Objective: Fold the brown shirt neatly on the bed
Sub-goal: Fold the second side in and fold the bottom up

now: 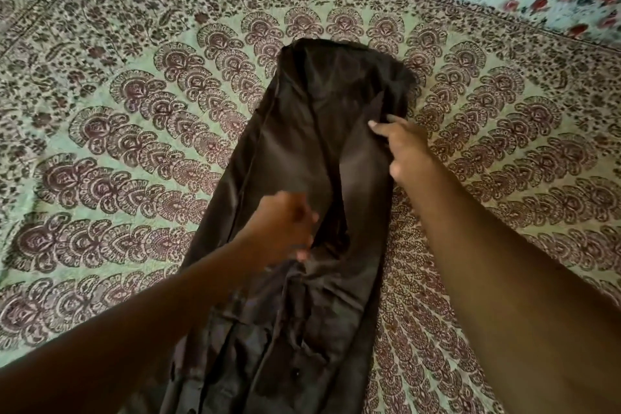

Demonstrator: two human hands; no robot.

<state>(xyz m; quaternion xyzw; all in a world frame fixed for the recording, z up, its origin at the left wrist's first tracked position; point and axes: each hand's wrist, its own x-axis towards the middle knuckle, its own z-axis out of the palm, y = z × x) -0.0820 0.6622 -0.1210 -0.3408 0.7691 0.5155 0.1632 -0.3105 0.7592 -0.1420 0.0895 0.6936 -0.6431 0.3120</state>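
Head view
Brown shirt [312,158]: long narrow strip, near to far, mid bedspread [117,84].
Left hand [285,228]: fingers curled, pinching a near-centre fold.
Right hand [403,148]: pinching the far right edge.

I observe the brown shirt [302,212] lying lengthwise on the bed [134,111], a long narrow strip with both sides folded inward, running from the near edge toward the middle. Its far end is rounded and fairly smooth; its near end is creased and rumpled. The fabric is dark and slightly glossy.
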